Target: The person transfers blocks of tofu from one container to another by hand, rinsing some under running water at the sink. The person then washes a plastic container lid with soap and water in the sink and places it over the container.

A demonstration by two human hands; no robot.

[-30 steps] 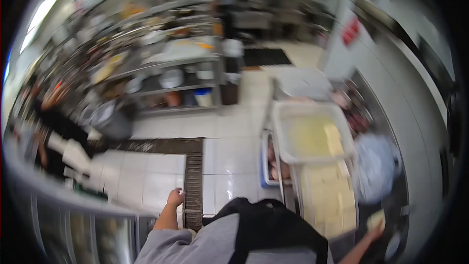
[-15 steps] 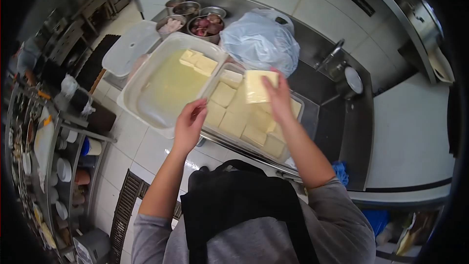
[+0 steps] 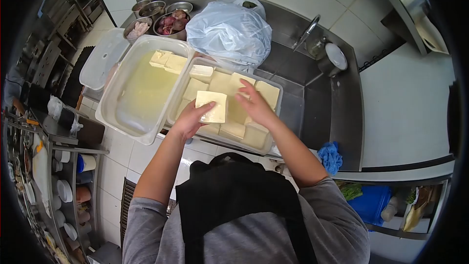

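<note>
My left hand grips a flat, square, pale cream block, thumb on its upper face; it looks like cheese or tofu, and I cannot tell which. The block is held above the near left side of a clear tub, where more such blocks lie in liquid. My right hand hovers over the same tub with its fingers apart, holding nothing. Left of it stands a white tub of yellowish liquid, with a few blocks at its far end.
Behind the tubs sit a pale plastic bag and metal bowls, one with red onions. A steel sink with a tap is to the right. A white lid lies at the left, and a blue cloth at the right edge.
The block has passed from my right hand to my left and come nearer to me. My right hand has opened. The view has shifted, so the tubs appear further left.
</note>
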